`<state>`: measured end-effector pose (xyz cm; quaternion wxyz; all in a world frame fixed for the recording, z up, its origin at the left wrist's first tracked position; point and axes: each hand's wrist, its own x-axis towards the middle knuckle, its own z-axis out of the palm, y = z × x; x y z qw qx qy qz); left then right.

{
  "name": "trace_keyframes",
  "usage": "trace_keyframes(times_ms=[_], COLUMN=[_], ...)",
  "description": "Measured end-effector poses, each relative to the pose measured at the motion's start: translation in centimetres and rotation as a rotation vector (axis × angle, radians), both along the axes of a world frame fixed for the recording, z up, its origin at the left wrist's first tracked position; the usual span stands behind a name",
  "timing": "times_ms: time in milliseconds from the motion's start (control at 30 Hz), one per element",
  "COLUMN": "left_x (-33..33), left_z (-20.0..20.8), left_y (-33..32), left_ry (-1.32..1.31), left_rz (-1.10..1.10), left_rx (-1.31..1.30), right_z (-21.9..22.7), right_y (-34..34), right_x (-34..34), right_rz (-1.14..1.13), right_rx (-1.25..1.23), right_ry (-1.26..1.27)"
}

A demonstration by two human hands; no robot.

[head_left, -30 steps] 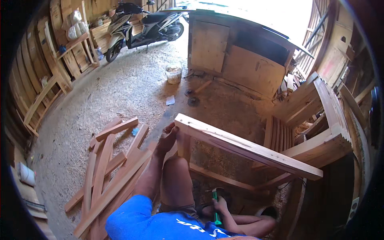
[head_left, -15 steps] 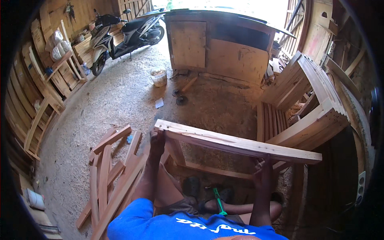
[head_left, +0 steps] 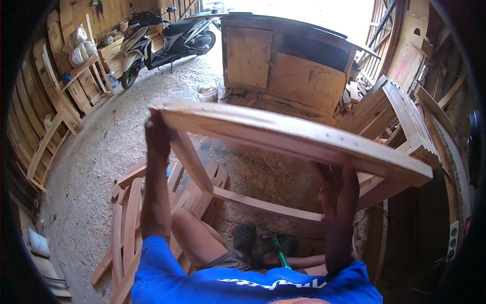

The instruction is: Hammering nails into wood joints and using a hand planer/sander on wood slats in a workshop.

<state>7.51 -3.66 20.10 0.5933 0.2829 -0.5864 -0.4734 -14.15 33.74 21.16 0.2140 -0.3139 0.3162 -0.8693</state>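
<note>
A rectangular wooden frame is held up in front of me, its thick top beam slanting down to the right. My left hand is closed around the frame's left end, just under the beam. Under the beam's right part, my right hand grips the frame, some of its fingers hidden behind the wood. The frame's thinner lower rail hangs over my legs. A green-handled hammer lies by my feet, its head dark and hard to make out.
Several loose wooden pieces lie in a pile at my left. At the right stands a stack of wooden frames. Farther off are a bucket, a wooden cabinet and a motorbike. Planks lean along the left wall.
Both hands have raised the wooden frame higher and nearer to the camera; its left end has swung up and left. The bucket is now partly hidden behind it.
</note>
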Motion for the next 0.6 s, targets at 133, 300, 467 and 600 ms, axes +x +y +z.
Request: trace_keyframes(times_ms=[133,300,467,600], left_x=[4.7,11.4,10.8,7.7], left_z=[6.4,9.3,7.8,2.9], left_y=[-1.5,-2.6,8.2,19.5], left_ry=[0.043,0.288,0.194,0.179], left_rz=[0.185,0.147,0.308,-0.257], left_rx=[-0.024,-0.193,-0.306,-0.203], right_z=[5.9,9.8,13.2,14.2], right_y=[-3.9,-9.9,-16.3,-19.0], right_x=[1.3,-1.7,-6.5,-13.8], right_rz=[0.167,0.490,0.222,0.224], right_rx=[-0.062,-0.099,0.066,0.232], right_ry=[-0.021,0.029,0.158,0.138])
